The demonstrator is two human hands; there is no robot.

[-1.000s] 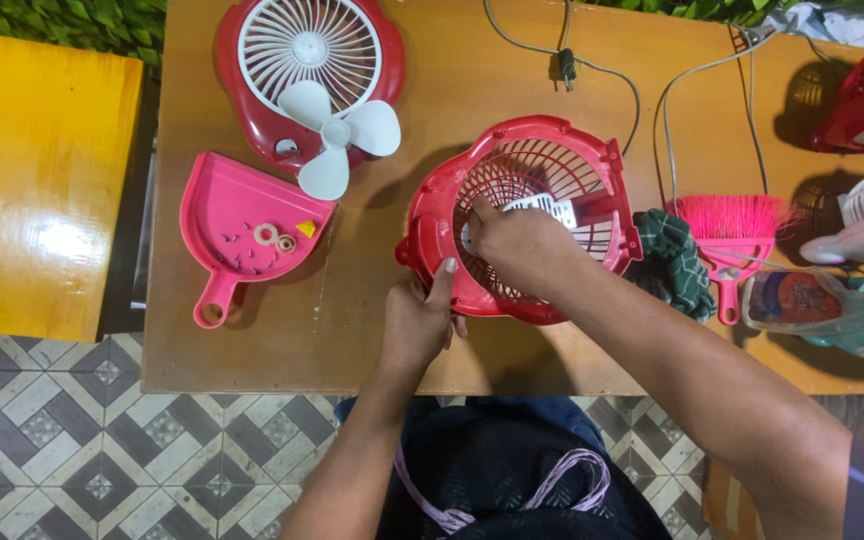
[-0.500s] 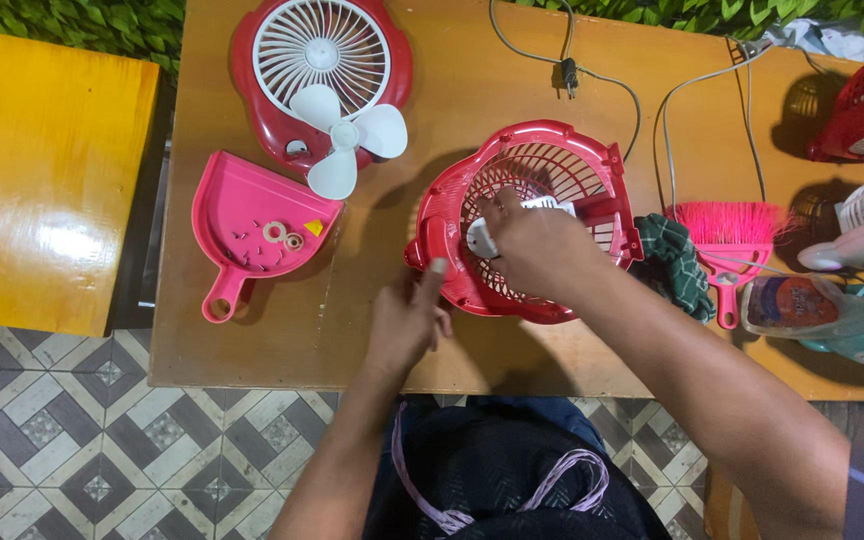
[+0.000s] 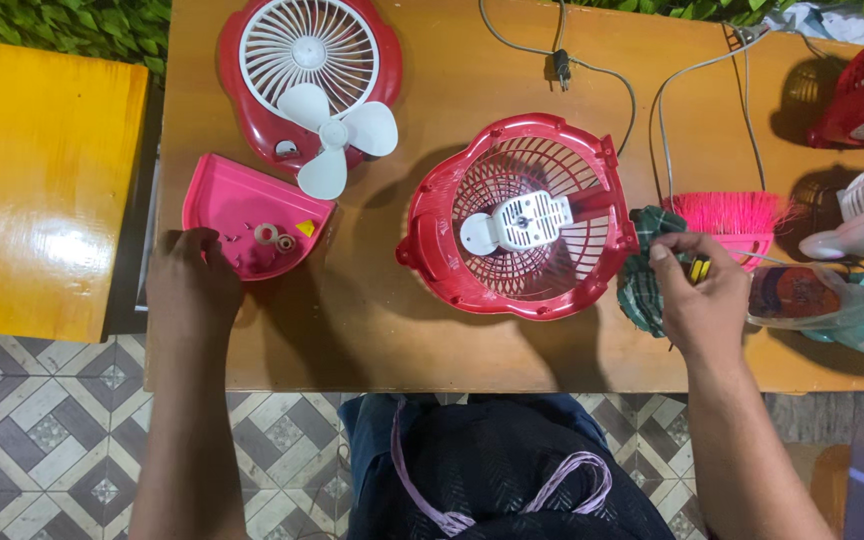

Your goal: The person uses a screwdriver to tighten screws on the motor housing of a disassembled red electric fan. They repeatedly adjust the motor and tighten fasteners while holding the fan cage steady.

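Resting between 2 hands, the red fan housing [image 3: 518, 215] lies nearer the right hand [image 3: 697, 300], which pinches a yellow-handled tool [image 3: 698, 270]; the left hand [image 3: 190, 285] spreads loosely on the pink tray [image 3: 247, 210].

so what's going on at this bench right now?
A person is working on a taken-apart red fan. The left hand rests at the pink dustpan that holds small parts. The right hand grips a yellow-handled tool over a green checked cloth. The rear fan housing with its white motor lies untouched between them; the front grille and white blade sit behind.
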